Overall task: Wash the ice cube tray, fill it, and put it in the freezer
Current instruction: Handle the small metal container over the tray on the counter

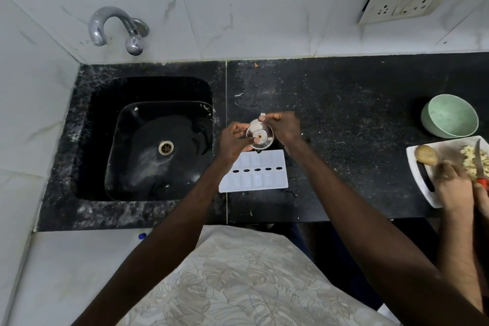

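Note:
The white ice cube tray lies flat on the black counter just right of the sink, with a row of dark oval holes along its middle. Both my hands are raised just beyond its far edge around a small round shiny container seen from above. My left hand grips its left side. My right hand pinches its far rim, and a small white bit shows at the fingertips. What the container holds is hidden.
A black sink with a metal drain lies to the left, under a chrome tap. At the right, another person's hands cut food with a red-handled knife on a white board. A green bowl stands behind it.

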